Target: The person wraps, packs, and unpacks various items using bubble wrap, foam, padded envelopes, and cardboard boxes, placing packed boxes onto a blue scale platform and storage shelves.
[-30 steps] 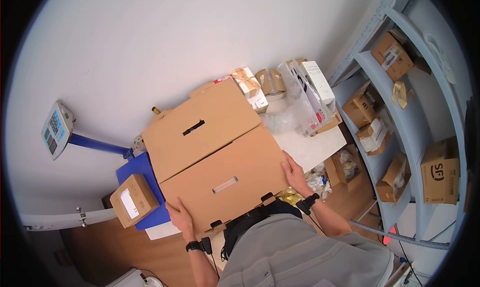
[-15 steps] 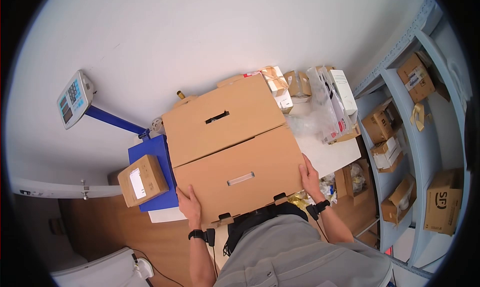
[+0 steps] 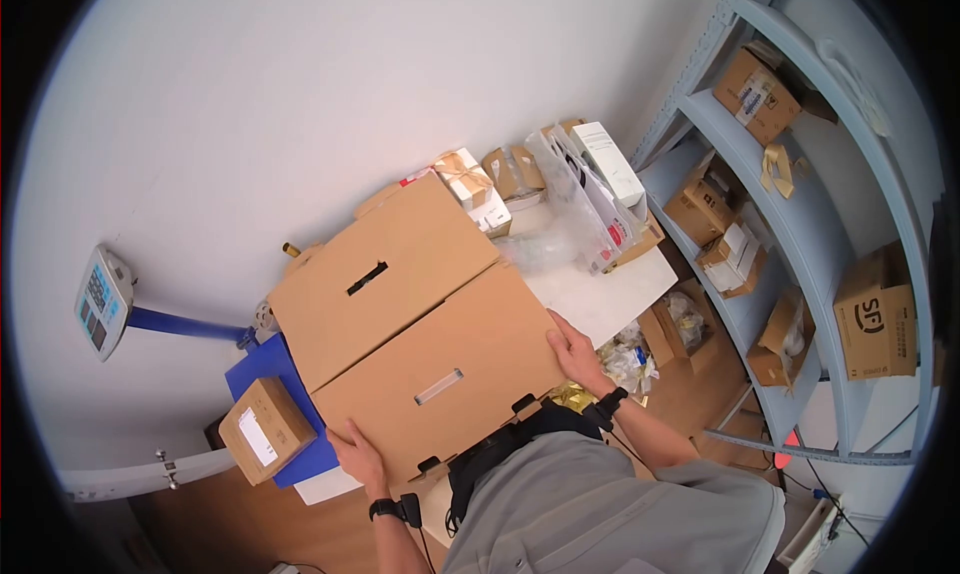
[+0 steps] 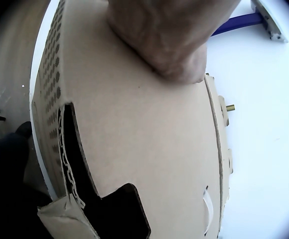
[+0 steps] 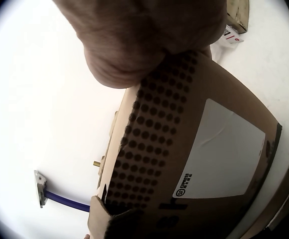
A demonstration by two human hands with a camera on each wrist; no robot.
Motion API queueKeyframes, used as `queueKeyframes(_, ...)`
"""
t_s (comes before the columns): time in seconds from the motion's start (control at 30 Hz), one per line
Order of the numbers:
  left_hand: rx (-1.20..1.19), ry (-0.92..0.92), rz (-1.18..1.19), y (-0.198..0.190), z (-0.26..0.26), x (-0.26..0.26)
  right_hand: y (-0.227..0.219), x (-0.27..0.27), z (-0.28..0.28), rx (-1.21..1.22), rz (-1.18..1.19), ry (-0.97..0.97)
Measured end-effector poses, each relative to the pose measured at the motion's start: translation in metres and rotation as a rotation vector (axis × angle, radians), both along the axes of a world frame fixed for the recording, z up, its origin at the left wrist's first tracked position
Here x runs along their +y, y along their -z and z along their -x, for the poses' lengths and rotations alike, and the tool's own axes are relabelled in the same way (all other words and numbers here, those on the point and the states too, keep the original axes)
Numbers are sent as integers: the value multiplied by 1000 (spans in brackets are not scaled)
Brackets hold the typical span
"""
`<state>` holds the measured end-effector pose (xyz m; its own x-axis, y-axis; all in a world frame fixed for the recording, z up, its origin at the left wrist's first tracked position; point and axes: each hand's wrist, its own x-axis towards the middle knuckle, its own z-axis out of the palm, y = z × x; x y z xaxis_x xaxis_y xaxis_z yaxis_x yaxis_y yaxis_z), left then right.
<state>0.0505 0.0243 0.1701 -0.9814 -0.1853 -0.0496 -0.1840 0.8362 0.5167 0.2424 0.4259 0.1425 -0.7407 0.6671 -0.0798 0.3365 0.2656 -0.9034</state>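
A large cardboard box [image 3: 400, 324] stands with its two top flaps folded flat, a thin gap between them and a slot in each. My left hand [image 3: 358, 459] rests on its near left edge, and my right hand [image 3: 580, 359] on its right edge, thumbs on top and fingers extended along the sides. From the left wrist, my left hand [image 4: 169, 40] touches the top panel [image 4: 129, 129], fingertips hidden. The right wrist view shows my right hand [image 5: 144, 40] over the corner above a dotted side panel and a white label [image 5: 221, 149]; its fingers are mostly hidden.
On the left, a smaller labelled box [image 3: 266, 430] sits on a blue scale platform [image 3: 312, 456] with a display [image 3: 103, 302]. Behind and right, small boxes and plastic bags [image 3: 590, 199] stand on the white table [image 3: 610, 299]. Shelves [image 3: 800, 234] with cartons are farther right.
The head view swings right and then back left, shifting the whole scene. Both hands stay at the same edges of the box, which shows no clear movement on the table.
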Motion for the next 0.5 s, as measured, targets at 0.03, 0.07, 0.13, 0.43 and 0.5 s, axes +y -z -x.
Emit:
queueKeyframes(0.03,-4,-10,0,-1,0,1,1,0,0,-1,-19,-4)
queueKeyframes(0.07,-9,-20,0,-2,0,1,2,0,0,-1,-19,8)
queueKeyframes(0.13,-3,-8,8,1,1,-1,2,-1,0,-15,-47,13)
queueKeyframes(0.43,2,20,37,12,5,-8,0,-4,-1,-7,-45,34)
queueKeyframes(0.5,-18,22,39,4,4,-3,2,-5,-1,6,-45,45)
